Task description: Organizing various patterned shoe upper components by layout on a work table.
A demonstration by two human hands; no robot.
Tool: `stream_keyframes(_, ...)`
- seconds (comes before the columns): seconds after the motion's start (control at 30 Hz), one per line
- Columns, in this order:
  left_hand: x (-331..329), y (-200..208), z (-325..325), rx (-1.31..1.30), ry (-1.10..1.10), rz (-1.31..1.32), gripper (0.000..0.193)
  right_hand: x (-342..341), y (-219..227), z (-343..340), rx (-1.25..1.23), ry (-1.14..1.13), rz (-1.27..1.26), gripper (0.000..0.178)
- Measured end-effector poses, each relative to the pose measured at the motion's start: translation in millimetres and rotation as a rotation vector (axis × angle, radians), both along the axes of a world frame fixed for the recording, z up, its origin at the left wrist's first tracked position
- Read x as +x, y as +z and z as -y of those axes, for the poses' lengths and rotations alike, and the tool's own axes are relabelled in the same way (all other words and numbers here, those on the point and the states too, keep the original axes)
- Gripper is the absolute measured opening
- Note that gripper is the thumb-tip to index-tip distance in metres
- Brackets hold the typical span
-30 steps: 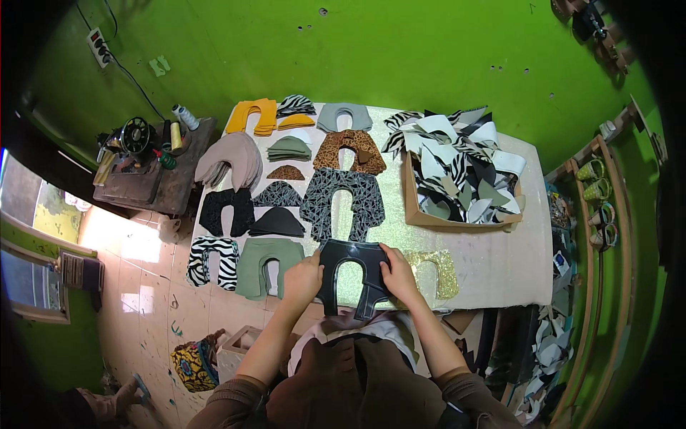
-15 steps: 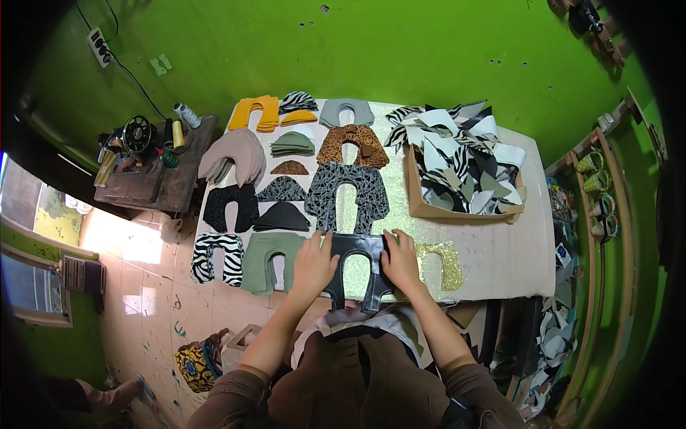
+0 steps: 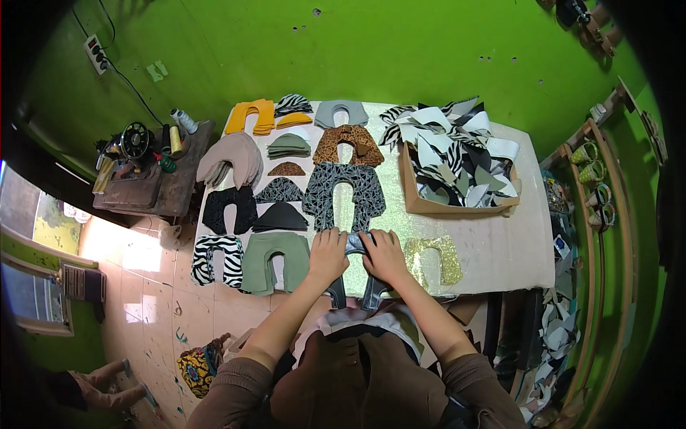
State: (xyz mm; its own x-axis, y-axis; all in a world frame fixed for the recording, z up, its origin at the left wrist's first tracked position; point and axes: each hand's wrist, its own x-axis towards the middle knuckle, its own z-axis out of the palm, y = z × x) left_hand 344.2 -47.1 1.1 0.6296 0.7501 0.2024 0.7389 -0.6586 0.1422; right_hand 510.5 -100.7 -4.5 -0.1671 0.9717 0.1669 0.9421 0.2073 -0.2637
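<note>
A black, shiny U-shaped piece (image 3: 355,244), perhaps a stack of them, lies at the near edge of the table with its two legs toward me. My left hand (image 3: 329,256) grips its left shoulder, fingers curled over the far edge. On the other shoulder my right hand (image 3: 385,256) is closed in the same way. Most of the curve is covered by my hands. Just beyond are grey-and-black patterned U-shaped pieces (image 3: 319,187). Green U-shaped pieces (image 3: 261,252) are near my left wrist, and a gold glitter U-shaped piece (image 3: 449,266) is right of my right hand.
More U-shaped and half-round cut pieces cover the left half of the table (image 3: 493,257). A cardboard box (image 3: 457,207) heaped with scraps stands at the right. A sewing machine (image 3: 132,161) is at the left, a wooden rack (image 3: 607,214) at the right. Another person's legs (image 3: 114,386) show lower left.
Both my hands have moved inward, closer together, and up onto the top of the black piece. The view has shifted slightly.
</note>
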Motion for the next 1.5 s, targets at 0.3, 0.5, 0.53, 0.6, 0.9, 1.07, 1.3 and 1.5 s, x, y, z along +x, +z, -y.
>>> stream_keyframes(0.3,1.7,-12.8,-10.8,-0.072,-0.041,0.051,0.05,-1.8,-0.9,-6.4,0.074,-0.03,-0.072,0.054)
stream_keyframes(0.5,5.5,-6.6,-14.5,-0.118,-0.041,0.014,0.044,-0.4,-6.5,-7.3,0.107,-0.023,-0.084,0.055)
stream_keyframes(0.53,5.5,-7.6,-13.5,-0.124,-0.035,0.006,0.046,1.1,-8.0,-6.4,0.109,-0.027,-0.083,0.055)
stream_keyframes(0.6,4.7,-10.1,-7.8,-0.128,-0.032,-0.003,0.047,3.1,-11.4,-2.6,0.077,-0.031,-0.106,0.059)
stream_keyframes(0.9,-4.4,-24.9,25.6,-0.038,0.04,-0.123,0.065,-8.5,-18.4,26.7,0.046,-0.144,0.015,0.057)
stream_keyframes(1.07,-5.1,-27.3,27.2,-0.015,0.024,-0.067,0.066,-8.0,-19.2,28.1,0.057,-0.133,-0.028,0.057)
stream_keyframes(1.3,13.8,-1.4,28.9,-0.152,0.072,-0.023,0.06,18.4,-10.1,43.0,0.179,-0.054,-0.191,0.038)
stream_keyframes(1.5,66.8,41.7,19.5,-0.107,0.065,0.152,0.052,78.1,19.4,56.6,0.347,-0.145,-0.356,0.009)
